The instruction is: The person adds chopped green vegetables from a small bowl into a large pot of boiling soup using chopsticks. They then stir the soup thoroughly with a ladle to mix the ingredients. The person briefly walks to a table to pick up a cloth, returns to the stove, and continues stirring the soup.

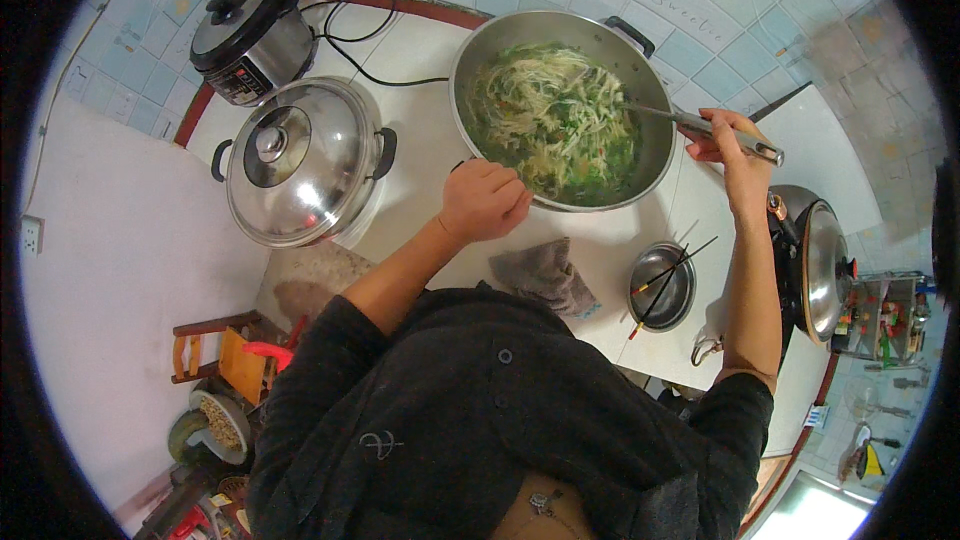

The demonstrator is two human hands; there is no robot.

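Note:
A large metal pot (461, 64) stands on the white counter, holding noodles with chopped greens (555, 112) in a greenish broth. At its near left side, my left hand (486, 201) is closed in a fist around the pot's near handle, which is mostly hidden by the fingers. My right hand (731, 146) holds a metal-handled utensil (686, 120) across the pot's right rim. The utensil's working end is sunk among the noodles, so its shape cannot be told. The pot's far handle (630, 36) is black and free.
Left are a domed steel lid (330, 187) and an electric pressure cooker (262, 45), with a black cord (360, 64) behind. Nearer lie a grey cloth (544, 274) and a steel bowl (664, 307) with chopsticks (670, 277) across it. A lidded pan (825, 270) stands right.

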